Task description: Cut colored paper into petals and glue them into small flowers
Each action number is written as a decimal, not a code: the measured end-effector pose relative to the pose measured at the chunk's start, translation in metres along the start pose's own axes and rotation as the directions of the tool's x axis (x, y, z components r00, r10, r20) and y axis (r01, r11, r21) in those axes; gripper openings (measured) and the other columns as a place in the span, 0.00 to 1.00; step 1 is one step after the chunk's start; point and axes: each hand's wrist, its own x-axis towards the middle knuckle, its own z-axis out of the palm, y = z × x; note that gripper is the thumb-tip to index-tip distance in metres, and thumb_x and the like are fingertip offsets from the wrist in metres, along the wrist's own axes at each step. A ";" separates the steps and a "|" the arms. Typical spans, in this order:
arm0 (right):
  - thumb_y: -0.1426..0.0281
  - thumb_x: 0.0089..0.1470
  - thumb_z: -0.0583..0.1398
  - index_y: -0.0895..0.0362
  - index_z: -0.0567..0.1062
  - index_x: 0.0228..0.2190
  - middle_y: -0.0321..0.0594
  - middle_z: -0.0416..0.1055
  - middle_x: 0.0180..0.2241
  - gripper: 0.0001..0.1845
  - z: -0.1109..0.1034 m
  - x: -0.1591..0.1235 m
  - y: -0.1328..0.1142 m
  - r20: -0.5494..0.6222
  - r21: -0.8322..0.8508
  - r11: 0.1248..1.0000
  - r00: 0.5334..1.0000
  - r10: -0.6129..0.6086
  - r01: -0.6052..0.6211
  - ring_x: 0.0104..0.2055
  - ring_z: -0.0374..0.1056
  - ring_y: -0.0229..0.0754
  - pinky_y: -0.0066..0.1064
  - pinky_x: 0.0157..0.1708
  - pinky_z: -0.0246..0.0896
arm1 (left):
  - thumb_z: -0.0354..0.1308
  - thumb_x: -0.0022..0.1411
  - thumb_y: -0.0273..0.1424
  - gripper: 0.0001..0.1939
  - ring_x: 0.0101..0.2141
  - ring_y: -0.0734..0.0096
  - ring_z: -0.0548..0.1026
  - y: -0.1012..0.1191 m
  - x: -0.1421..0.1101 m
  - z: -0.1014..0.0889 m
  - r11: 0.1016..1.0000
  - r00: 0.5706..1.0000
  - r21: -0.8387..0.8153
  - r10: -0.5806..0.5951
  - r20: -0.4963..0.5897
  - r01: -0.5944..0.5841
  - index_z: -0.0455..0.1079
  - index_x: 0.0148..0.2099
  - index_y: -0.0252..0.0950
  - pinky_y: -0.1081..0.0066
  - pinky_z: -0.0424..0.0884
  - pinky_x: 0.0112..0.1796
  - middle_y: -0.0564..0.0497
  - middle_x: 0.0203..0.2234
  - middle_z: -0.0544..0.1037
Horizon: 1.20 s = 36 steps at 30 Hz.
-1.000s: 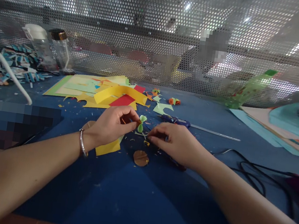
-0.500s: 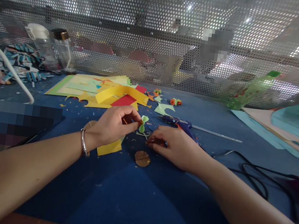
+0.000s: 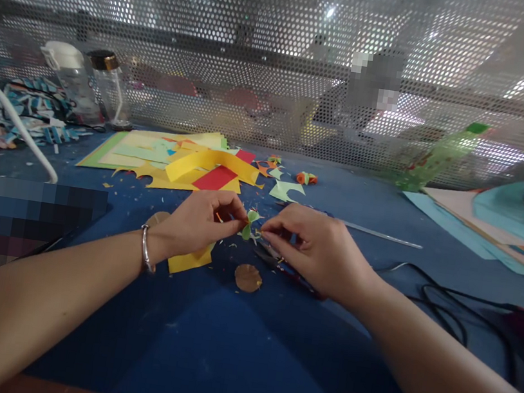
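My left hand (image 3: 200,220) pinches a small green paper bow (image 3: 250,222) just above the blue table (image 3: 240,349). My right hand (image 3: 316,246) has come up to the bow from the right, thumb and forefinger pinched together on a tiny piece that I cannot make out. A round brown paper disc (image 3: 248,278) lies below the hands. A yellow paper scrap (image 3: 189,259) lies under my left wrist, which wears a silver bangle. Dark tool handles show under my right hand.
Yellow, red and green paper sheets (image 3: 183,163) and cuttings lie behind the hands. Two clear bottles (image 3: 87,84) stand back left against a perforated metal screen. Teal and cream sheets (image 3: 492,222) lie at right, a black cable (image 3: 442,300) coils near my right forearm, and a thin metal rod (image 3: 378,234) lies beyond.
My right hand lifted off the table and moved up and left to meet the green bow. It now covers the blue tool that showed behind it. My left hand barely moved.
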 end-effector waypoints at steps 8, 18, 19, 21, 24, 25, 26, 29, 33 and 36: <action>0.72 0.58 0.58 0.56 0.78 0.34 0.41 0.75 0.33 0.07 0.001 0.000 0.001 -0.014 -0.007 1.000 1.000 -0.024 0.024 0.37 0.70 0.41 0.31 0.36 0.62 | 0.59 0.57 0.28 0.03 0.25 0.79 0.71 0.004 -0.002 0.003 1.000 1.000 0.024 0.015 -0.014 -0.014 0.73 0.34 0.35 0.77 0.66 0.26 0.53 0.25 0.76; 0.71 0.59 0.58 0.57 0.77 0.33 0.42 0.75 0.33 0.07 0.002 0.000 0.001 -0.014 -0.023 0.999 0.999 -0.037 0.037 0.35 0.69 0.41 0.32 0.35 0.61 | 0.59 0.55 0.26 0.03 0.24 0.79 0.69 0.010 -0.004 0.005 0.995 0.999 0.082 0.050 -0.016 -0.049 0.73 0.33 0.36 0.77 0.65 0.24 0.54 0.24 0.77; 0.71 0.59 0.58 0.57 0.77 0.33 0.42 0.75 0.33 0.07 0.002 0.000 0.001 -0.014 -0.026 0.999 0.999 -0.036 0.035 0.35 0.69 0.41 0.32 0.35 0.61 | 0.59 0.55 0.26 0.03 0.23 0.79 0.69 0.010 -0.004 0.005 0.995 0.999 0.086 0.049 -0.013 -0.048 0.73 0.33 0.36 0.77 0.65 0.24 0.54 0.24 0.77; 0.71 0.58 0.58 0.57 0.77 0.33 0.42 0.75 0.33 0.07 0.003 0.000 0.001 -0.012 -0.035 0.999 0.999 -0.037 0.037 0.35 0.69 0.41 0.31 0.35 0.61 | 0.59 0.55 0.26 0.03 0.23 0.79 0.69 0.009 -0.004 0.005 0.995 0.999 0.090 0.049 -0.010 -0.048 0.73 0.33 0.36 0.77 0.65 0.24 0.54 0.24 0.77; 0.72 0.58 0.59 0.57 0.78 0.33 0.42 0.74 0.32 0.07 0.004 0.000 0.001 -0.013 -0.038 0.998 0.999 -0.041 0.041 0.35 0.69 0.41 0.31 0.35 0.61 | 0.59 0.54 0.26 0.02 0.23 0.79 0.69 0.006 -0.003 0.006 0.996 0.999 0.078 0.044 -0.005 -0.044 0.73 0.33 0.36 0.77 0.65 0.25 0.54 0.24 0.77; 0.72 0.58 0.59 0.57 0.78 0.33 0.41 0.74 0.32 0.07 0.004 0.000 0.001 -0.017 -0.034 0.999 0.999 -0.037 0.036 0.35 0.69 0.41 0.31 0.35 0.62 | 0.59 0.54 0.26 0.02 0.24 0.79 0.70 0.005 -0.003 0.006 0.998 0.999 0.061 0.032 -0.004 -0.031 0.73 0.33 0.36 0.76 0.65 0.25 0.54 0.25 0.77; 0.72 0.58 0.59 0.57 0.78 0.34 0.41 0.74 0.32 0.06 0.003 0.001 0.000 -0.022 -0.027 0.999 0.999 -0.026 0.026 0.35 0.69 0.41 0.31 0.34 0.62 | 0.60 0.54 0.27 0.03 0.24 0.78 0.71 0.005 -0.002 0.006 1.000 1.000 0.026 0.008 0.004 -0.008 0.73 0.34 0.36 0.76 0.65 0.26 0.54 0.25 0.77; 0.72 0.57 0.60 0.56 0.79 0.36 0.39 0.76 0.33 0.06 0.002 0.001 -0.002 -0.035 0.023 0.999 0.999 0.028 -0.028 0.34 0.70 0.38 0.28 0.32 0.63 | 0.60 0.54 0.27 0.03 0.25 0.76 0.73 0.006 -0.002 0.006 0.976 0.991 -0.177 -0.119 0.062 0.128 0.70 0.34 0.35 0.75 0.67 0.27 0.54 0.23 0.76; 0.72 0.57 0.61 0.56 0.78 0.39 0.38 0.77 0.36 0.08 0.000 0.001 -0.005 -0.080 0.106 0.993 0.995 0.064 -0.055 0.33 0.71 0.36 0.25 0.28 0.63 | 0.62 0.54 0.29 0.06 0.25 0.75 0.75 0.013 -0.001 0.003 0.856 0.953 -0.420 -0.266 0.142 0.301 0.68 0.33 0.34 0.75 0.67 0.27 0.54 0.21 0.76; 0.72 0.56 0.61 0.57 0.77 0.41 0.38 0.77 0.37 0.10 0.001 0.000 -0.005 -0.113 0.102 0.995 0.993 0.019 -0.008 0.33 0.72 0.36 0.25 0.30 0.65 | 0.63 0.54 0.29 0.08 0.25 0.75 0.76 0.016 -0.001 0.001 0.783 0.931 -0.504 -0.315 0.185 0.365 0.67 0.33 0.34 0.75 0.66 0.28 0.53 0.22 0.76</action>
